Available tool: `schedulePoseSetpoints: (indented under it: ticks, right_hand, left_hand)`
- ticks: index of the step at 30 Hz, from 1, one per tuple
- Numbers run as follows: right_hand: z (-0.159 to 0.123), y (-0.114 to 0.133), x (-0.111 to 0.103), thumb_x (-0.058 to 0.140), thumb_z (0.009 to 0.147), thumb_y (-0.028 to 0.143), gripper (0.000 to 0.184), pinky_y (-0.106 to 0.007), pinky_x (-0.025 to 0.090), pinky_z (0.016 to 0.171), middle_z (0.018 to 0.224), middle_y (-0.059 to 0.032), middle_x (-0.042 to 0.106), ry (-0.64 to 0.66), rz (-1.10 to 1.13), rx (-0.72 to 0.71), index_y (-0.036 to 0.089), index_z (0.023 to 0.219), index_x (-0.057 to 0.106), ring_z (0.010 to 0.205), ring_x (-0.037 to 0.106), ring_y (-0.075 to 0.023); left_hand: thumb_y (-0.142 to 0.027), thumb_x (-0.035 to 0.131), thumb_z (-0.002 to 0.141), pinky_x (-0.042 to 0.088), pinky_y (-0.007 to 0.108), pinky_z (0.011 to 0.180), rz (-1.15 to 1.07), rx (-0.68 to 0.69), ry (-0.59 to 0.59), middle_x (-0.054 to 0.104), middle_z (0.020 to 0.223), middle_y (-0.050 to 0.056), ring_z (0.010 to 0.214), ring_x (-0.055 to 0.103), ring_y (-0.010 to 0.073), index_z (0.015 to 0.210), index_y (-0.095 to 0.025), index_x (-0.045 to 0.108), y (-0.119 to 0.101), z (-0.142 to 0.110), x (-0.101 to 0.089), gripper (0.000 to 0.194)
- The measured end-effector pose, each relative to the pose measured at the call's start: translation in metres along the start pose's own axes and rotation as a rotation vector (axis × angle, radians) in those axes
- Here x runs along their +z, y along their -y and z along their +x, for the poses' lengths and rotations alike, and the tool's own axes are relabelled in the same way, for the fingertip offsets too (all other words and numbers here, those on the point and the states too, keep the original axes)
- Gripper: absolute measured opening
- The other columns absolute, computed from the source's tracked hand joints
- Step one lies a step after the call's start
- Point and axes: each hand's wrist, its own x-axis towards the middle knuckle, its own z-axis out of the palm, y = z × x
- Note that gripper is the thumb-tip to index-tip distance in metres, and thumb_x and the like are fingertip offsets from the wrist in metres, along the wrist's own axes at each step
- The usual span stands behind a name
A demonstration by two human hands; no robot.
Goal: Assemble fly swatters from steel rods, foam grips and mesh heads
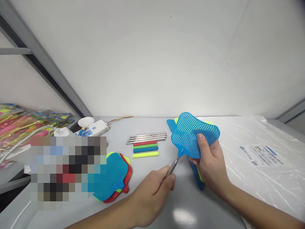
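Observation:
My right hand (209, 160) grips a blue mesh fly-swatter head (190, 133), thumb on its face, above the grey table. My left hand (152, 194) is closed round a thin metal rod (173, 166) whose tip meets the neck of that blue head. Behind and under the right hand lie more swatter heads (199, 181), blue and yellow-green. Several metal rods (147, 137) lie side by side mid-table, with red, green, blue and yellow foam grips (145, 149) just in front of them.
A stack of blue, red and green swatter heads (114, 175) lies at the left front. Clear plastic bags with a label (259, 156) cover the right side. A white power strip (94, 128) and packaged colourful goods (21, 122) sit at the far left. A white wall stands behind.

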Motion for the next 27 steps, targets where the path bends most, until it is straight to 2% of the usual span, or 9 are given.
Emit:
schedulePoseSetpoints:
  ticks: [4, 8, 10, 11, 14, 16, 19, 24, 27]
  right_hand:
    - [-0.003, -0.002, 0.003, 0.057, 0.09, 0.045, 0.023, -0.021, 0.03, 0.038, 0.057, 0.0085, 0.037, 0.072, 0.071, 0.05, 0.026, 0.085, 0.045, 0.044, 0.032, -0.008]
    - [-0.013, -0.009, 0.006, 0.059, 0.089, 0.047, 0.027, -0.023, 0.029, 0.042, 0.05, 0.0112, 0.029, 0.333, 0.047, 0.235, 0.023, 0.084, 0.048, 0.042, 0.027, -0.0074]
    - [-0.017, -0.012, 0.005, 0.058, 0.089, 0.049, 0.029, -0.025, 0.032, 0.046, 0.05, 0.0094, 0.034, 0.424, -0.043, 0.265, 0.021, 0.082, 0.053, 0.045, 0.033, -0.0084]
    - [-0.018, -0.012, 0.005, 0.057, 0.09, 0.049, 0.033, -0.026, 0.033, 0.049, 0.05, 0.0078, 0.037, 0.467, -0.101, 0.252, 0.02, 0.075, 0.054, 0.047, 0.036, -0.0088]
    - [-0.021, -0.01, 0.002, 0.057, 0.09, 0.048, 0.041, -0.027, 0.036, 0.055, 0.053, 0.0037, 0.046, 0.536, -0.24, 0.222, 0.019, 0.062, 0.052, 0.053, 0.042, -0.01]
    - [-0.02, -0.008, 0.0, 0.06, 0.088, 0.048, 0.034, -0.026, 0.035, 0.052, 0.052, 0.0049, 0.045, 0.503, -0.263, 0.248, 0.018, 0.072, 0.059, 0.051, 0.041, -0.0098]
    - [-0.012, -0.002, -0.004, 0.062, 0.086, 0.049, 0.032, -0.025, 0.031, 0.046, 0.05, 0.0081, 0.037, 0.434, -0.199, 0.277, 0.018, 0.086, 0.064, 0.046, 0.034, -0.0083]
    - [0.026, 0.014, -0.02, 0.067, 0.084, 0.043, 0.028, -0.021, 0.028, 0.043, 0.05, 0.0101, 0.022, 0.169, 0.031, 0.205, 0.015, 0.081, 0.067, 0.046, 0.02, -0.0061]
    - [0.038, 0.015, -0.024, 0.069, 0.083, 0.041, 0.026, -0.02, 0.028, 0.043, 0.05, 0.0099, 0.023, 0.061, 0.139, 0.147, 0.015, 0.081, 0.068, 0.046, 0.018, -0.0061]
  left_hand:
    - [-0.048, 0.035, 0.099, 0.032, 0.022, 0.058, -0.054, 0.051, -0.048, 0.042, 0.065, -0.005, 0.062, 0.038, 0.0108, 0.078, -0.019, 0.048, 0.006, 0.002, -0.001, 0.038]
    - [-0.052, 0.033, 0.099, 0.025, 0.02, 0.046, -0.224, 0.034, 0.01, 0.037, 0.054, -0.008, 0.049, 0.031, 0.0083, 0.087, -0.019, 0.052, 0.014, 0.005, -0.003, 0.04]
    - [-0.054, 0.03, 0.099, 0.024, 0.019, 0.041, -0.306, 0.036, 0.068, 0.037, 0.048, -0.009, 0.04, 0.029, 0.008, 0.095, -0.019, 0.053, 0.017, 0.006, -0.002, 0.042]
    - [-0.054, 0.029, 0.099, 0.026, 0.019, 0.04, -0.355, 0.042, 0.095, 0.038, 0.045, -0.01, 0.037, 0.029, 0.0082, 0.099, -0.019, 0.052, 0.019, 0.006, -0.002, 0.042]
    - [-0.052, 0.026, 0.1, 0.039, 0.021, 0.042, -0.536, 0.059, 0.176, 0.036, 0.039, -0.012, 0.029, 0.029, 0.0085, 0.1, -0.02, 0.051, 0.024, 0.008, 0.003, 0.04]
    - [-0.049, 0.025, 0.101, 0.044, 0.023, 0.045, -0.636, 0.068, 0.22, 0.032, 0.037, -0.013, 0.027, 0.026, 0.0077, 0.093, -0.02, 0.05, 0.028, 0.01, 0.006, 0.039]
    - [-0.049, 0.026, 0.101, 0.044, 0.023, 0.044, -0.714, 0.071, 0.26, 0.032, 0.037, -0.012, 0.027, 0.026, 0.0078, 0.082, -0.021, 0.047, 0.031, 0.011, 0.007, 0.039]
    - [-0.046, 0.029, 0.101, 0.044, 0.021, 0.045, -0.754, 0.015, 0.28, 0.031, 0.037, -0.011, 0.028, 0.024, 0.0069, 0.077, -0.02, 0.046, 0.029, 0.012, 0.003, 0.039]
    - [-0.044, 0.03, 0.1, 0.044, 0.022, 0.046, -0.763, -0.005, 0.303, 0.034, 0.036, -0.011, 0.028, 0.024, 0.007, 0.077, -0.02, 0.047, 0.027, 0.013, 0.002, 0.038]
